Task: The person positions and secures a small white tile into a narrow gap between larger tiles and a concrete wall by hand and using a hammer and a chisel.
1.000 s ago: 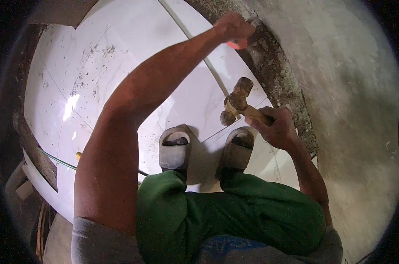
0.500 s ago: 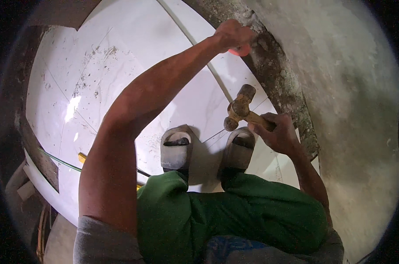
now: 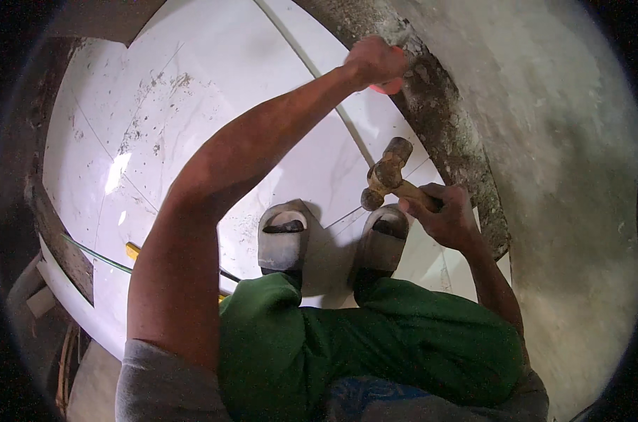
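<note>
A white tiled floor [image 3: 276,119] spreads beneath the hammer [image 3: 385,174] and far out to its left, with dark specks of dirt scattered over it. A rough grey wall [image 3: 565,176] takes up the side to the hammer's right. Between floor and wall runs a strip of dirt [image 3: 438,91], beyond the hammer and to its right. The green trousers [image 3: 375,330] are nearer to the person than the hammer. Two worn slippers sit on the floor: the right slipper [image 3: 382,243] just nearer than the hammer's head, the left slipper [image 3: 282,243] farther left. Beyond the hammer, the left hand [image 3: 377,60] is closed round an orange thing [image 3: 388,87], mostly hidden, so I cannot tell its kind. The right hand [image 3: 445,216] is curled tight round the hammer's wooden handle, which leaves the head over the floor. A small yellow piece [image 3: 132,250] shows well to the hammer's left.
</note>
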`<state>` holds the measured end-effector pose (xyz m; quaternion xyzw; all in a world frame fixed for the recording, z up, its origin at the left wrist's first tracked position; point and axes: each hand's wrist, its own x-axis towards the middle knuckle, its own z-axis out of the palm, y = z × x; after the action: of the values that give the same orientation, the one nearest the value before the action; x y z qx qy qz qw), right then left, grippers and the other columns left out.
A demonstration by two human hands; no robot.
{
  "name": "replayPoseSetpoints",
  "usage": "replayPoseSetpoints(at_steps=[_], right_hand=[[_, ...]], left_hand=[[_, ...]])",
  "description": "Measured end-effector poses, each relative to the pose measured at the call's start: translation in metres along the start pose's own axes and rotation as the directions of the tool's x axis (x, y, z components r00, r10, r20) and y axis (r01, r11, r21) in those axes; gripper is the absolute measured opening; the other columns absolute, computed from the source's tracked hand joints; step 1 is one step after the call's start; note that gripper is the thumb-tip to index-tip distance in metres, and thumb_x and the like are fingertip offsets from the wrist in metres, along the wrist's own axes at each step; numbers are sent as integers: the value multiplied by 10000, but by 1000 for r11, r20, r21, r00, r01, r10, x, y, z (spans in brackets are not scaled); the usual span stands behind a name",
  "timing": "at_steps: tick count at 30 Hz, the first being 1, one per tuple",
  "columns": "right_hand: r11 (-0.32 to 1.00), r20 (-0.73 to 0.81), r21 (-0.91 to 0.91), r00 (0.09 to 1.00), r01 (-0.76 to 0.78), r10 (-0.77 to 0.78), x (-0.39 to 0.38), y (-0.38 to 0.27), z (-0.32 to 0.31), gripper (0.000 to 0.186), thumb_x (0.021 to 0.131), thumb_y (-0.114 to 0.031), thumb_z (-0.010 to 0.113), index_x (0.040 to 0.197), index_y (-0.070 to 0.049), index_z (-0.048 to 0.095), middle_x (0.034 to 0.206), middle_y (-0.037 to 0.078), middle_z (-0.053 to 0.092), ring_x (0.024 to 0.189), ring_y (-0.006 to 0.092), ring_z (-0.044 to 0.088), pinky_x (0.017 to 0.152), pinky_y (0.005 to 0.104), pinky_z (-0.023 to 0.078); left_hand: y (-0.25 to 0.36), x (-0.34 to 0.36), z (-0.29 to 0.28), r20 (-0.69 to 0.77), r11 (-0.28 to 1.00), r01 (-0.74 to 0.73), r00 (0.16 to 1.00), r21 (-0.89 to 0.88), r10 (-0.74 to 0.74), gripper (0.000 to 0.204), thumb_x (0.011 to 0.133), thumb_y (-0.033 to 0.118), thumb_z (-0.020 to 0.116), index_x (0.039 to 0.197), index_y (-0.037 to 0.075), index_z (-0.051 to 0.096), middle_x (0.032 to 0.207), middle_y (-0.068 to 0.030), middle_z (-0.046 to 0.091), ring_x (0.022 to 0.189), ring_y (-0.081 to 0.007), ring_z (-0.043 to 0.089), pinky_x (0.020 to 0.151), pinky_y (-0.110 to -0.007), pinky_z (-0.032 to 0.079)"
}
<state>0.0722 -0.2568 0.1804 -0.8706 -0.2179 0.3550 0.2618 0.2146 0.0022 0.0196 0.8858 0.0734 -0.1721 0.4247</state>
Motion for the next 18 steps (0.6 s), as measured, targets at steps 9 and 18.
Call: replayPoseSetpoints(at_steps=[9,18], right_hand=[[999,120,6,992,-40,39,8,-17,7,460,901,-444,755,852,13,731,622,144,656,537,185,584,551,367,492],[998,91,1,994,-66,66,-3,0,10,406,881,-357,803,846,36,708,560,23,528,543,76,444,481,314,379]], left_hand=[[13,49,57,-252,981,-183,948,65,193,337,733,304,811,940,62,701,769,-117,713,705,-272,722,618,-398,586],[-48,26,13,-128,812,-461,886,-359,446,317,791,283,768,925,43,610,682,-63,646,622,-208,655,565,-344,523]])
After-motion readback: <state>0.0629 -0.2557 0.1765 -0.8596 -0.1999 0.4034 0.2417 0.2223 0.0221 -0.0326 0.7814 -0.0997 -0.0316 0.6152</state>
